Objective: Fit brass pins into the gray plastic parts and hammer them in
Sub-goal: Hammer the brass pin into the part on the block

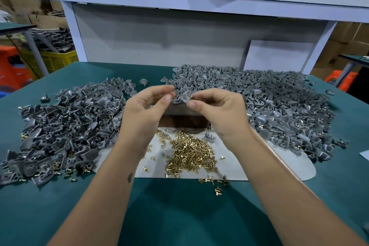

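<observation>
2 hands (143, 106) (219, 110), curved gray part (184, 97), brass pin (190, 97)

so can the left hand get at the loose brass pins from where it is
Probably yes. The pile of brass pins lies uncovered on the pale mat just below the left hand, nothing between them, though that hand seems to be pinching a gray plastic part.
</observation>
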`<state>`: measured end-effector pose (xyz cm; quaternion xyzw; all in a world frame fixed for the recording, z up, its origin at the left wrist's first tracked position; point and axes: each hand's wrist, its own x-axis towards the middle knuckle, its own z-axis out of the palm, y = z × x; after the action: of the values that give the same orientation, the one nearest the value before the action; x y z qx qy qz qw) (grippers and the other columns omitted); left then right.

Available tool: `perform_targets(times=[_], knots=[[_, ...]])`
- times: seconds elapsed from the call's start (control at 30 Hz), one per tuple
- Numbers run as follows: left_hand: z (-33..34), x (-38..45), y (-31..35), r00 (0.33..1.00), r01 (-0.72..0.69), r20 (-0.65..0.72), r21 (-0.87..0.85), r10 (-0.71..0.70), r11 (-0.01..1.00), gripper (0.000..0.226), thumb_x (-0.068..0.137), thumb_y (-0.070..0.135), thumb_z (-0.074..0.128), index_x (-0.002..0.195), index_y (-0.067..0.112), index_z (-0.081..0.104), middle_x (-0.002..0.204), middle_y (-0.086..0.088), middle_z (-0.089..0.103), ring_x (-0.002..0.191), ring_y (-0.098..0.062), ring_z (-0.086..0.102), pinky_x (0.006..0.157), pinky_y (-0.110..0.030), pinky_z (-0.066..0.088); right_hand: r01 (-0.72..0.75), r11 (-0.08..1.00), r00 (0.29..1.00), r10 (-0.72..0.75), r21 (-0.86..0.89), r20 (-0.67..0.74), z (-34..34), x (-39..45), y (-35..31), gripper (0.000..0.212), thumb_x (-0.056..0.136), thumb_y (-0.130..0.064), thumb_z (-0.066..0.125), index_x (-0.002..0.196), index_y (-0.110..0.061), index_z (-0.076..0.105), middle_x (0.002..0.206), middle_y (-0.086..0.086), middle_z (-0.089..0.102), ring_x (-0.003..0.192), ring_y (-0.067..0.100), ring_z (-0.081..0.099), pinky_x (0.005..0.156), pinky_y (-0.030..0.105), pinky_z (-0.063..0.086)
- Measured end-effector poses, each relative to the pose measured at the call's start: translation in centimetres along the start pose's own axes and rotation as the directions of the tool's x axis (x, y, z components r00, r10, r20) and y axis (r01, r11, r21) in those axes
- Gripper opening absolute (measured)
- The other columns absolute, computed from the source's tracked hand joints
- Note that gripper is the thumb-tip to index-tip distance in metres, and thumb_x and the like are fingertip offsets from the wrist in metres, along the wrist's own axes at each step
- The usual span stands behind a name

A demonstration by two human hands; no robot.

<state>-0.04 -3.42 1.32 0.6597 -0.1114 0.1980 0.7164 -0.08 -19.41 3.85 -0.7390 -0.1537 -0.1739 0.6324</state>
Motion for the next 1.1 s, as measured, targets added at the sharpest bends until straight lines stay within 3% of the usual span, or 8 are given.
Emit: perform_targets(times=[0.07, 0.17, 0.23, 0.3, 0.37, 0.53, 0.87, 1.1], knots=[[-0.3, 0.0, -0.1, 0.997, 0.006, -0.075, 0.027, -0.004, 1.0, 0.027, 0.098, 0.014, 0.055, 0.096, 0.034, 0.073, 0.073, 0.009, 0.069, 0.077, -0.003, 0.064, 0.069, -0.01, 0.05, 0.203, 0.977, 0.978, -0.205, -0.06, -0.031, -0.5, 0.1, -1.8, 0.018, 0.069, -0.022, 0.083, 0.084, -0.024, 0.074, 0.082, -0.005, 0.073, 0.079, 0.014, 0.068, 0.075, 0.03, 0.058], [-0.7, 0.2, -0.6, 0.989, 0.048, -0.143, 0.098, -0.034, 0.994, 0.033, 0.102, 0.013, 0.047, 0.102, 0.038, 0.068, 0.071, 0.01, 0.065, 0.064, -0.008, 0.054, 0.061, -0.016, 0.049, 0.457, 0.759, 0.79, -0.586, -0.463, -0.18, -2.5, 2.4, -2.9, 0.024, 0.076, -0.035, 0.077, 0.099, -0.03, 0.071, 0.092, -0.02, 0.067, 0.092, 0.003, 0.061, 0.084, 0.017, 0.048], [-0.6, 0.2, -1.1, 0.997, 0.059, -0.058, 0.311, -0.042, 0.949, 0.039, 0.1, 0.005, 0.047, 0.104, 0.04, 0.065, 0.093, 0.012, 0.067, 0.066, -0.009, 0.053, 0.059, -0.022, 0.049, 0.152, 0.672, 0.882, -0.424, -0.725, -0.208, -3.8, 3.8, -1.7, 0.047, 0.081, -0.036, 0.073, 0.125, -0.025, 0.061, 0.117, -0.009, 0.062, 0.113, 0.012, 0.05, 0.104, 0.031, 0.039], [-0.3, -0.2, -1.9, 0.995, -0.017, 0.085, 0.66, -0.052, 0.752, 0.038, 0.095, 0.006, 0.051, 0.111, 0.037, 0.065, 0.11, 0.012, 0.061, 0.089, -0.018, 0.057, 0.083, -0.039, 0.053, -0.205, 0.458, 0.97, -0.02, -0.865, -0.241, -4.5, 2.9, 1.5, 0.067, 0.086, -0.039, 0.066, 0.145, -0.027, 0.036, 0.145, 0.002, 0.042, 0.135, 0.025, 0.029, 0.115, 0.044, 0.022], [-0.1, -0.6, -2.2, 0.987, -0.109, 0.158, 0.83, -0.043, 0.548, 0.032, 0.093, 0.012, 0.054, 0.111, 0.036, 0.068, 0.112, 0.016, 0.055, 0.109, -0.014, 0.049, 0.101, -0.045, 0.042, -0.174, 0.353, 0.985, 0.073, -0.919, -0.159, -4.2, 0.9, 4.2, 0.064, 0.089, -0.04, 0.061, 0.146, -0.031, 0.033, 0.152, 0.004, 0.029, 0.14, 0.026, 0.015, 0.115, 0.045, 0.012], [-0.3, -0.6, -2.2, 0.992, -0.113, 0.127, 0.826, 0.014, 0.552, 0.027, 0.094, 0.015, 0.053, 0.103, 0.032, 0.072, 0.108, 0.013, 0.059, 0.114, -0.016, 0.044, 0.101, -0.042, 0.036, 0.038, 0.419, 0.996, -0.092, -0.907, -0.001, -2.9, -1.5, 5.0, 0.031, 0.089, -0.041, 0.056, 0.119, -0.034, 0.061, 0.13, -0.004, 0.047, 0.127, 0.019, 0.024, 0.106, 0.04, 0.015], [-1.7, -1.0, -1.8, 0.998, 0.027, -0.052, 0.819, 0.027, 0.572, 0.029, 0.093, 0.014, 0.051, 0.111, 0.022, 0.071, 0.115, -0.001, 0.065, 0.097, -0.027, 0.058, 0.085, -0.042, 0.05, 0.021, 0.54, 0.998, 0.042, -0.842, 0.052, -2.9, -2.8, 5.4, 0.019, 0.093, -0.035, 0.055, 0.107, -0.033, 0.068, 0.109, -0.011, 0.058, 0.118, 0.017, 0.036, 0.103, 0.037, 0.022], [-3.4, -0.6, -2.0, 0.969, 0.179, -0.145, 0.97, -0.2, 0.163, 0.048, 0.09, 0.026, 0.056, 0.138, 0.027, 0.052, 0.139, -0.009, 0.052, 0.133, -0.034, 0.036, 0.107, -0.049, 0.029, 0.055, 0.564, 0.997, 0.018, -0.824, 0.079, -2.8, -2.7, 5.6, 0.018, 0.094, -0.03, 0.055, 0.104, -0.029, 0.071, 0.106, -0.008, 0.061, 0.109, 0.016, 0.042, 0.096, 0.035, 0.028]])
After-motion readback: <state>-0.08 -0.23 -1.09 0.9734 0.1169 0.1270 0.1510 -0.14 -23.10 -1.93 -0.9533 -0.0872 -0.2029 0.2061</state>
